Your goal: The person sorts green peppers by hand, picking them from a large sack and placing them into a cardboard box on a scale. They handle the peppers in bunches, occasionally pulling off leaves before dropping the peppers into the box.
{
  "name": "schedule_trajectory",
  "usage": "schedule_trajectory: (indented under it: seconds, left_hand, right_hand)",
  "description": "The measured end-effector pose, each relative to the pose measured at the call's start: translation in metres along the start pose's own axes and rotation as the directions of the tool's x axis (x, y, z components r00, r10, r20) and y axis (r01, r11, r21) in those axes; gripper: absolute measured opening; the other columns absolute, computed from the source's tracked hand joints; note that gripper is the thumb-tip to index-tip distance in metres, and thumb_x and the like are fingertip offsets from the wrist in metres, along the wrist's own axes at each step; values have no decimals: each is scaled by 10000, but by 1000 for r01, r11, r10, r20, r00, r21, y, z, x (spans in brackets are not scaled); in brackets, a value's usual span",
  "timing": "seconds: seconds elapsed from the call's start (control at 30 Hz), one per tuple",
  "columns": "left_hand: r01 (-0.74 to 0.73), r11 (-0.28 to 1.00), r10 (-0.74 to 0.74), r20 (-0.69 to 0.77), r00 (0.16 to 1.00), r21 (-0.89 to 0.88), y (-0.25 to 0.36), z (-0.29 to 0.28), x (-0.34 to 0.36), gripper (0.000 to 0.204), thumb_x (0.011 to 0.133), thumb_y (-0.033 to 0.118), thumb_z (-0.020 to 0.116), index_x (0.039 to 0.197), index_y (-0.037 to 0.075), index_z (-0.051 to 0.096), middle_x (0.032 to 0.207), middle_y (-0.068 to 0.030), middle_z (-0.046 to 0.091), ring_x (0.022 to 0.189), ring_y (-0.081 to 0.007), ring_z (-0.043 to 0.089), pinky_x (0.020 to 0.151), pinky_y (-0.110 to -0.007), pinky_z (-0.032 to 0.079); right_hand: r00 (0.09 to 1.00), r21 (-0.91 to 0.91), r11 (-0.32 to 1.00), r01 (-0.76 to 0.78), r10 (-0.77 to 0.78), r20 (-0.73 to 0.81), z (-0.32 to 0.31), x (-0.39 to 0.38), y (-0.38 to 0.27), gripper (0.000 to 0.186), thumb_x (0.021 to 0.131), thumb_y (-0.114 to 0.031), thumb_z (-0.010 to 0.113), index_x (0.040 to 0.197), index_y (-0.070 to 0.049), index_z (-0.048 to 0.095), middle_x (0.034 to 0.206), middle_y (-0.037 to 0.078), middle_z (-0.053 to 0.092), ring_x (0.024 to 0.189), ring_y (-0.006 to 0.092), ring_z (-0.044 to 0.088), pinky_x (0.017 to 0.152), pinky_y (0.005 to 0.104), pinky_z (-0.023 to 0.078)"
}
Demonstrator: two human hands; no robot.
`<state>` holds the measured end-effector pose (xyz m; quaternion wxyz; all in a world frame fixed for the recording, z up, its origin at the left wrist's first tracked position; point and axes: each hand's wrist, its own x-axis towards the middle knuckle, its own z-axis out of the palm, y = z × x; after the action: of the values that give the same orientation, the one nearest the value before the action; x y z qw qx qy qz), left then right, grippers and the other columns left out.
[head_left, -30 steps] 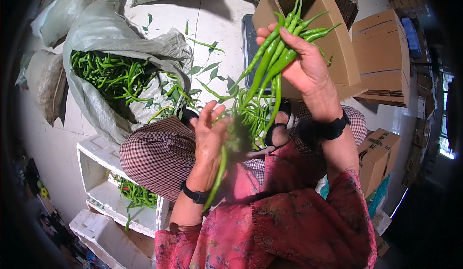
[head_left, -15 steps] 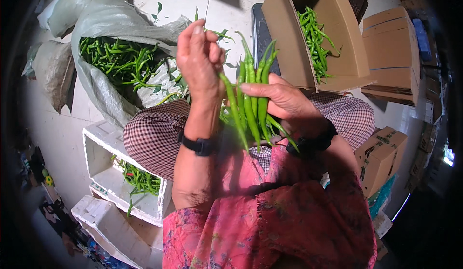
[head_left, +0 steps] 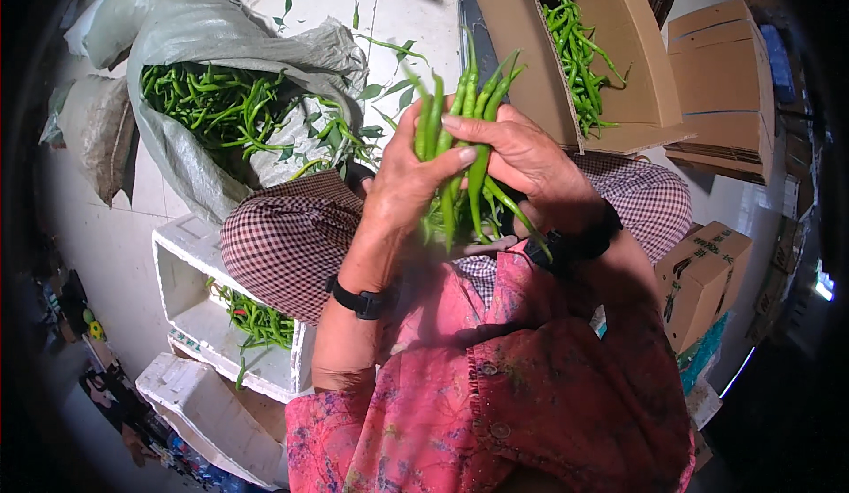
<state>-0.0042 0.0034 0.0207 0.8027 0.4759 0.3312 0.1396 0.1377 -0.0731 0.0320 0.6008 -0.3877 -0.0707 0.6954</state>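
Note:
A bunch of long green chili peppers [head_left: 478, 152] stands between my hands above my lap, tips up and down. My right hand [head_left: 535, 161] is closed round the bunch, thumb across its front. From the other side my left hand [head_left: 409, 175] grips the peppers at the bunch's left edge, its thumb pressed over them near the right thumb. The tops of those left peppers are smeared by motion. More green peppers show below the hands, partly hidden by them.
An open woven sack [head_left: 190, 33] spills green peppers at the left. A cardboard box [head_left: 641, 51] with peppers stands at the upper right, near flattened cartons [head_left: 718, 86]. A white foam box [head_left: 190, 316] with peppers lies by my left knee. A closed carton [head_left: 705, 285] sits lower right.
My left hand has come down and right, from a raised pinch to closing on the bunch's left side. My right hand still holds the bunch, slightly higher.

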Motion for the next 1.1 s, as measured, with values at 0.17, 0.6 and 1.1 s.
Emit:
schedule_trajectory:
  seconds: [0.17,0.6,1.1]
  left_hand:
    - [87,986,-84,28,996,-144,9,-5,-2,510,848,56,675,1310,21,462,1075,-66,589,813,-134,617,567,-221,545]
    - [26,990,-30,-22,999,-138,-1,-11,1,556,832,188,726,1307,12,498,900,-19,614,668,-68,535,573,-193,437]
    - [11,958,-28,-56,998,-286,-21,6,7,330,839,74,643,1153,3,571,918,-16,621,772,-84,586,684,-224,490]
  right_hand:
    - [999,61,998,-15,13,34,-11,-7,-7,471,853,11,540,1316,-17,461,1192,90,567,1004,210,586,792,387,529]
    - [986,80,987,139,-145,76,-26,-2,-1,549,836,39,521,1363,90,378,1360,217,467,1287,282,454,1089,381,368]
    - [998,11,998,54,-55,25,-14,6,18,336,967,-111,495,1271,30,474,1106,95,587,1029,165,568,893,321,471]
